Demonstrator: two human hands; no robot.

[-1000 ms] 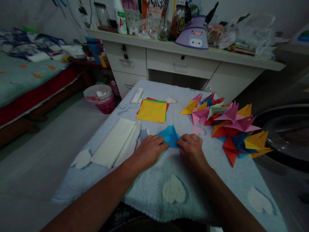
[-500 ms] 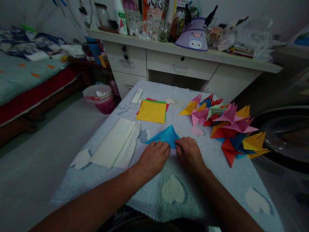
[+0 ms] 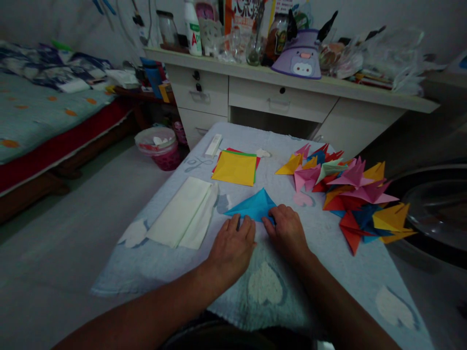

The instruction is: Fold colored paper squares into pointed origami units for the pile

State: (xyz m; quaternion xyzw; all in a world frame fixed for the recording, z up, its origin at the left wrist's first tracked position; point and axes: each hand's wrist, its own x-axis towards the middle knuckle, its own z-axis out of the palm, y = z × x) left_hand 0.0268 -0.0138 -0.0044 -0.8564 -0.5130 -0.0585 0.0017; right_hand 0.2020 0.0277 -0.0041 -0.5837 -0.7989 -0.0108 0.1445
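Observation:
A blue sheet of origami paper (image 3: 253, 205), folded into a triangle with its point away from me, lies on the cloth-covered table. My left hand (image 3: 235, 243) rests its fingertips on the near edge, fingers a little apart and thumb clear of the paper. At the right corner, the thumb and fingers of my right hand (image 3: 288, 231) close round the paper's edge. Part of that near edge is hidden under my fingers. Beyond the blue triangle lies a stack of square coloured paper (image 3: 234, 167), yellow on top with green and red edges showing.
Folded paper cranes (image 3: 350, 180) in several colours are heaped at the right. A folded whitish cloth or paper (image 3: 182, 211) lies left, with a narrow white box (image 3: 213, 145) behind. A pink bin (image 3: 164, 150) stands on the floor; a white desk (image 3: 284, 104) is beyond the table.
The whole view has shifted slightly. My left hand's fingers have spread and drawn back a little along the near edge. My right hand stays at the right corner.

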